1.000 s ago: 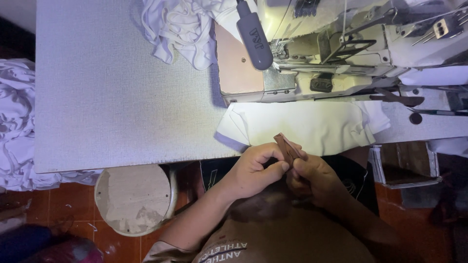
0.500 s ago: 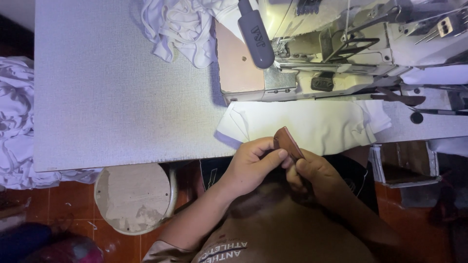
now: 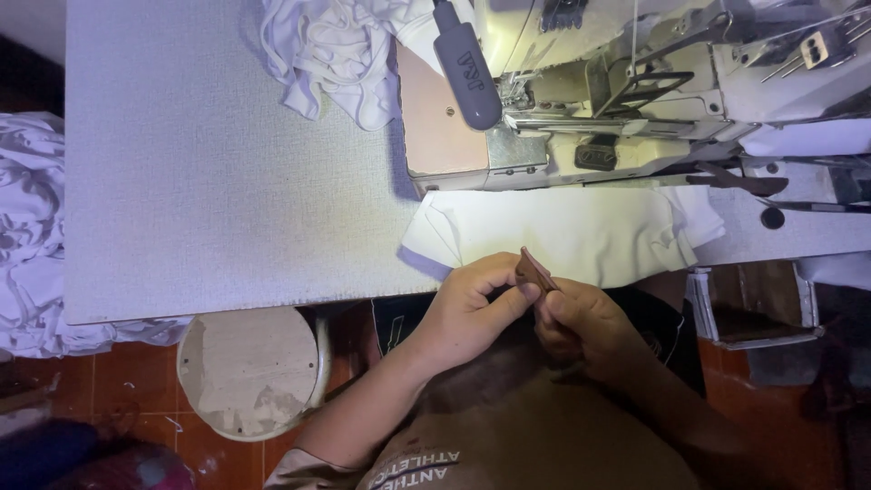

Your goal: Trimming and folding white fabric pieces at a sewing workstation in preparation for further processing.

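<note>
Both hands sit at the near edge of the table (image 3: 227, 181), just below the pale fabric piece (image 3: 562, 231). Left hand (image 3: 467, 308) and right hand (image 3: 590, 322) meet on a small brown flat piece (image 3: 535, 269), stiff-looking, roughly rectangular, tilted up between them. Left thumb and fingertips pinch its lower end; right hand's fingers are curled tight around the other side, thumb pressed against it. The piece hovers over the table's front edge, touching the lower hem of the fabric or just above it; cannot tell which.

Fabric: cream knit, smooth, lit bright, with a lilac band at its left corner. It lies flat on the table right in front of the sewing machine (image 3: 635, 91), which is off-white painted metal, boxy, with a grey lamp head (image 3: 467, 63) angled over its left end.

Table top: light grey, fine woven-look texture, matte. Crumpled white cloth heap (image 3: 336, 54) at the table's far edge, left of the machine. More white cloth (image 3: 32, 236) piled off the table's left side. Below the table's front edge: round worn stool seat (image 3: 249, 372), chipped pale surface; floor of red-brown tiles (image 3: 136, 381). Room dim outside the lamp's patch.
</note>
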